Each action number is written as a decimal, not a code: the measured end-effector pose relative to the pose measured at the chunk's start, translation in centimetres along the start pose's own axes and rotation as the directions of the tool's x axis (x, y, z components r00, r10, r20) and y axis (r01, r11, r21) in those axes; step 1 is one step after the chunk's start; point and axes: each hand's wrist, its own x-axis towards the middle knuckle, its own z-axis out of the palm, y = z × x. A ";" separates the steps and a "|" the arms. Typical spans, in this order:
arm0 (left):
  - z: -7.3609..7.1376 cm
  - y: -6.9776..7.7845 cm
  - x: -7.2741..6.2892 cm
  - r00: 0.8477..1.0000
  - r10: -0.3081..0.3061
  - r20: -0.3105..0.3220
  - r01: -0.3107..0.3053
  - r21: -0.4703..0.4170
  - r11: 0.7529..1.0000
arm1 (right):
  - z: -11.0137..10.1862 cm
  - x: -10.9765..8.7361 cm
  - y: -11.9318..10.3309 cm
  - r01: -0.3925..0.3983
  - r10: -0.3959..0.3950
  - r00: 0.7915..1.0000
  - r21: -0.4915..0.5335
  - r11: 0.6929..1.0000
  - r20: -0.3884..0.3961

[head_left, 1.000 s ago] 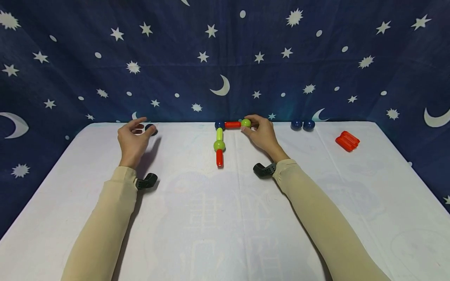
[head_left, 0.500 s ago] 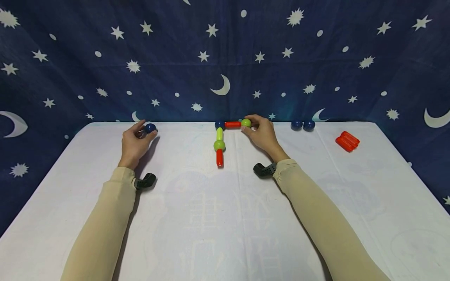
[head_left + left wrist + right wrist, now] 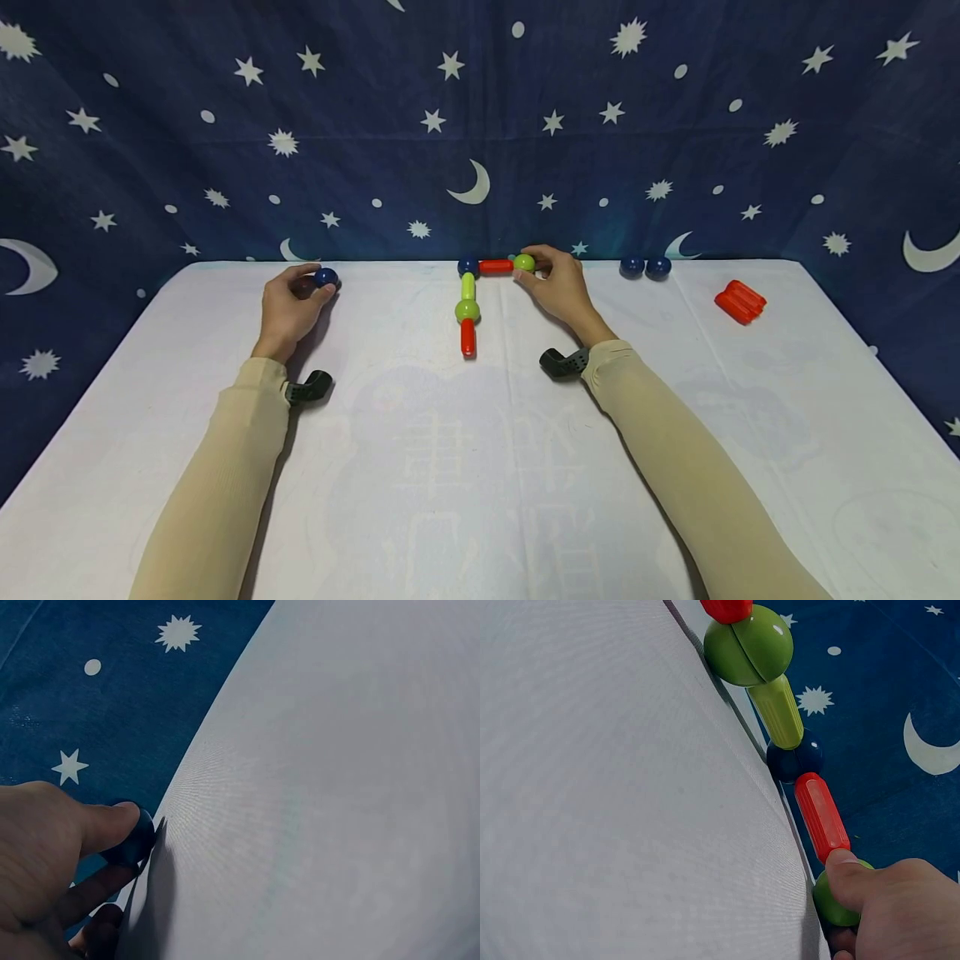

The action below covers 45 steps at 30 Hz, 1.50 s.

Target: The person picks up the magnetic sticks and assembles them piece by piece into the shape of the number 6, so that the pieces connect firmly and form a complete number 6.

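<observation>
At the table's far left, my left hand (image 3: 288, 310) pinches a dark blue ball (image 3: 326, 277) between thumb and fingers; the left wrist view shows the thumb over the ball (image 3: 133, 838). My right hand (image 3: 558, 283) holds a green ball (image 3: 524, 263) near the back edge. That ball sits at the end of a red rod (image 3: 497, 267), which joins a blue ball (image 3: 468, 266) at the corner. From the corner a yellow-green rod (image 3: 468, 287) runs toward me to a larger green ball (image 3: 467, 310), followed by another red rod (image 3: 468, 338).
Two dark blue balls (image 3: 645, 267) lie side by side at the back right. Farther right is a small bunch of red rods (image 3: 741, 302). A dark blue curtain (image 3: 375, 125) with stars and moons hangs behind the white table (image 3: 390, 450).
The left fingers have closed in on the blue ball, and the ball has turned and shifted slightly right. The right hand has stayed on the green ball.
</observation>
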 end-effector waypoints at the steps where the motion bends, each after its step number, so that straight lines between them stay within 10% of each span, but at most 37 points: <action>1: 0.0 0.0 0.0 1.000 0.002 -0.002 -0.002 -0.005 1.000 | 0.0 0.0 0.0 0.002 -0.002 1.000 0.002 1.000 -0.002; 12: 0.2 0.9 -0.4 0.999 0.044 0.003 -0.043 -0.059 0.997 | 0.0 -0.1 0.1 0.004 -0.004 1.000 -0.004 1.000 0.002; 25: 1.0 4.3 -1.5 0.945 0.182 0.271 -0.135 -0.184 0.974 | 0.0 0.0 0.2 0.013 -0.013 1.000 -0.005 1.000 -0.003; 38: 2.7 7.0 -3.1 0.723 0.342 0.601 -0.204 -0.287 0.936 | -0.1 0.0 0.0 0.015 -0.015 1.000 0.000 1.000 0.000; 45: 3.7 7.4 -3.8 0.558 0.380 0.738 -0.179 -0.340 0.923 | -0.1 0.0 0.0 0.009 -0.009 1.000 0.000 1.000 -0.002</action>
